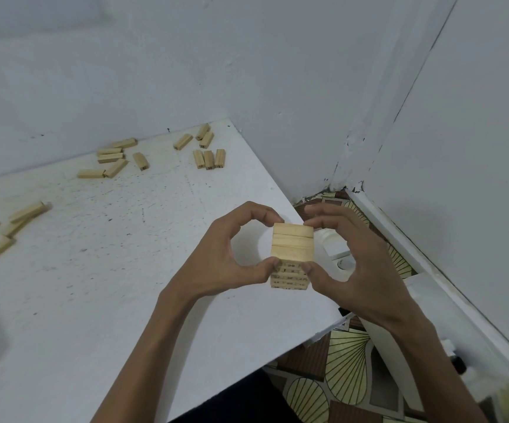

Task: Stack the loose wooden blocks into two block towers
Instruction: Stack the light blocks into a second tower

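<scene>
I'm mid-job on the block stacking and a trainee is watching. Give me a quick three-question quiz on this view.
1. True or false: the left hand and the right hand both grip the block tower.
2. Where on the white table does the block tower stand? A) near its right edge; B) at its far left corner; C) in its middle.
3. Fill in: the tower's top layer holds ___ blocks side by side.
Key: 1 true; 2 A; 3 three.
</scene>
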`<state>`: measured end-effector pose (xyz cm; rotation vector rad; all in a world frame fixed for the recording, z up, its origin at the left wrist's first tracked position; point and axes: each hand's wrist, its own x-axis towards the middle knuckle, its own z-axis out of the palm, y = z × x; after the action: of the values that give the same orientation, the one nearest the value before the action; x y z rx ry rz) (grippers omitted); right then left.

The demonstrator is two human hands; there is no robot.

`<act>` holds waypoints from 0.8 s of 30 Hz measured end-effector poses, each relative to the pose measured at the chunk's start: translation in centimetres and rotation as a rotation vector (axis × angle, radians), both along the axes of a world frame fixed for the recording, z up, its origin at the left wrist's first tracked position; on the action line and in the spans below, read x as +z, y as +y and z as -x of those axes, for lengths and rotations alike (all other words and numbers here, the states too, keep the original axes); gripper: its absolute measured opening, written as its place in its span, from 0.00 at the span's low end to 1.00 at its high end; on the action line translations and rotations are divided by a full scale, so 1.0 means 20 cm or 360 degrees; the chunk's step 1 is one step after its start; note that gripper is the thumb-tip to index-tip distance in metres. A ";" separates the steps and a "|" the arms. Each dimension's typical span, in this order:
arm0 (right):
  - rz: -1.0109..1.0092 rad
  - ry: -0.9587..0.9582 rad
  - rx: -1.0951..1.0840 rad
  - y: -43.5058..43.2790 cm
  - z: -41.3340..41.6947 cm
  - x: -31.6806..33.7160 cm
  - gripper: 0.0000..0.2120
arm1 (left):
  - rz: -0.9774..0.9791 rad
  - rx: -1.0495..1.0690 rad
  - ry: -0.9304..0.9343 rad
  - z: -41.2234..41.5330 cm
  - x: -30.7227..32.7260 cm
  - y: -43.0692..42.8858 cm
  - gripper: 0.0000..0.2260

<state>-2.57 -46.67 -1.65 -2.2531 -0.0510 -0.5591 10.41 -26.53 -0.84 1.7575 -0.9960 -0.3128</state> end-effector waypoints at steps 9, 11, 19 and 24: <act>-0.0022 0.0026 -0.0001 0.00 0.01 0.00 0.26 | -0.0014 -0.0014 0.0016 0.00 -0.01 0.01 0.21; -0.0035 0.0043 0.0006 0.01 0.01 0.00 0.28 | 0.0004 -0.0016 0.0011 0.00 -0.01 0.01 0.22; -0.0033 0.0049 -0.0035 0.00 0.03 -0.02 0.34 | 0.0012 -0.0014 0.0019 0.00 -0.03 0.03 0.26; 0.0050 0.0053 -0.0080 0.01 0.04 0.01 0.34 | -0.0001 -0.0011 -0.0026 -0.01 0.00 0.06 0.26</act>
<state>-3.39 -46.44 -1.40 -2.2991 0.0141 -0.5508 10.66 -25.33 -0.91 1.7599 -1.0139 -0.3039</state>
